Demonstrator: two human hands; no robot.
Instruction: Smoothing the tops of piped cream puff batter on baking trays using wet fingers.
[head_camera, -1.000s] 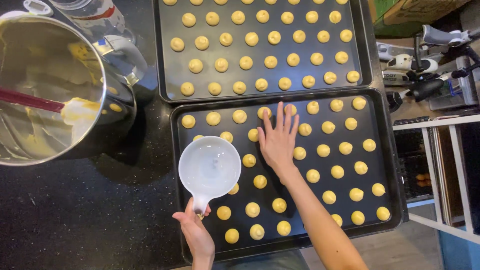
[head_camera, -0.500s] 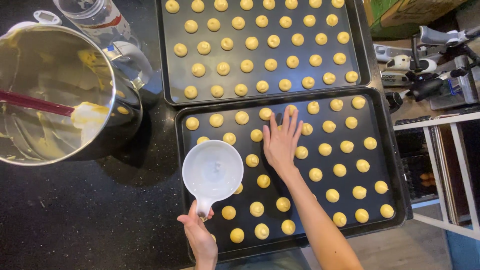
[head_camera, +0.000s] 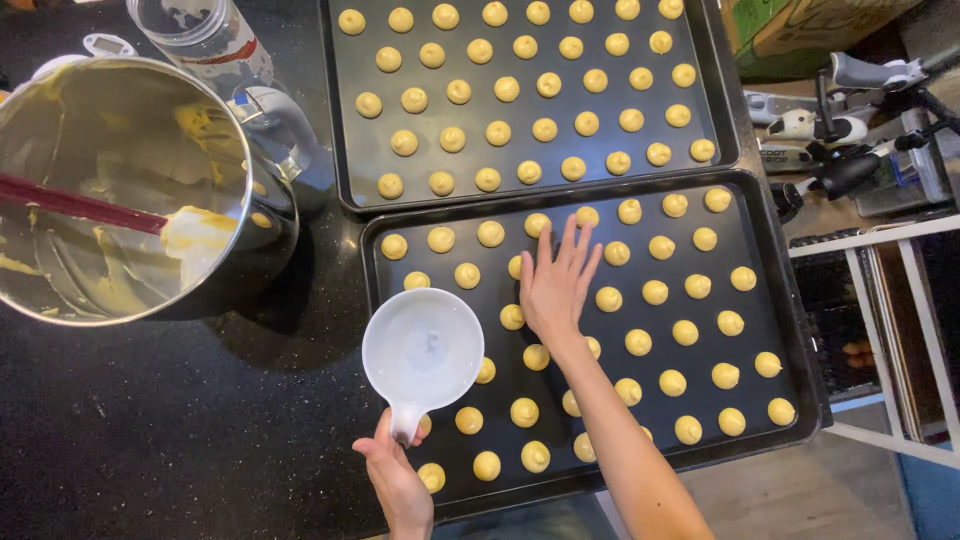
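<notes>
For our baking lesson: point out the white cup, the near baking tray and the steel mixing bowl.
white cup (head_camera: 422, 350), head view, middle of its inside.
near baking tray (head_camera: 775, 262), head view, bare right rim.
steel mixing bowl (head_camera: 110, 130), head view, bare inner wall.

Two bare arms enter from the bottom edge. The left hand (head_camera: 398, 487) shows no glove, ring or watch. The right hand (head_camera: 553, 287) is likewise bare, its forearm slim and uncovered, with no sleeve, bracelet or wristband in view. Fingernails look short and unpainted.
</notes>
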